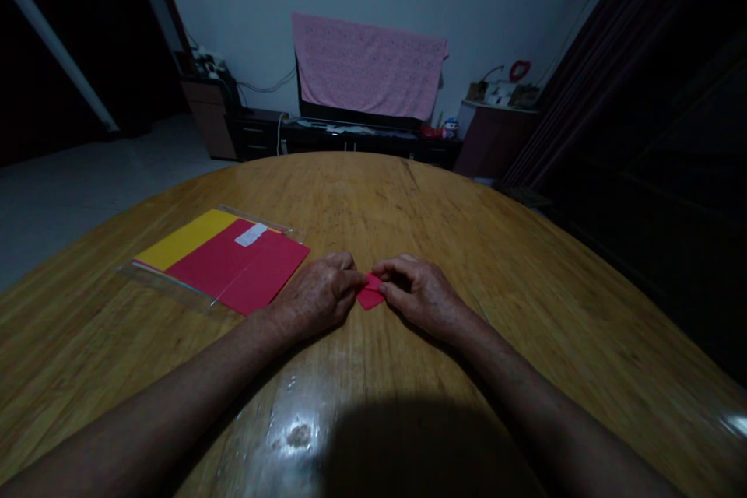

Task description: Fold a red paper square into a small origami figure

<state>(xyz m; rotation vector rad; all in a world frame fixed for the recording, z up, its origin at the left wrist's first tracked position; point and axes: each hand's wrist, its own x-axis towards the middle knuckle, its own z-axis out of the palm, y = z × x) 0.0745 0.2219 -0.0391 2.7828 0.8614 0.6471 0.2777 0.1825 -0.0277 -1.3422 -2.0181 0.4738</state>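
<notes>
Red paper (pixel 369 299), folded small with crisp, straight edges and a flat, matt face, lies between my two hands near the middle of the round wooden worktop (pixel 408 206), whose yellow-brown grain runs in streaks under a glossy finish. My left hand (pixel 324 292) is mostly curled, its fingertips closed on the left edge of the paper. My right hand (pixel 417 292) is more loosely rounded, with a gap between forefinger and thumb, and their tips grip the paper's right edge. One sharp corner of the fold points back toward me; a crease or flap edge crosses it farther up. My fingers cover both sides, so I can't tell which way its long axis runs. To the left, near my left wrist, a clear, shiny plastic sleeve (pixel 201 298) lies flat and aslant, with a smooth yellow sheet (pixel 190 239) and a larger red sheet (pixel 245 268) on it, a white label (pixel 250 234) near the far edge. Beyond the worktop hangs a patterned pink cloth (pixel 367 66), softly draped.
</notes>
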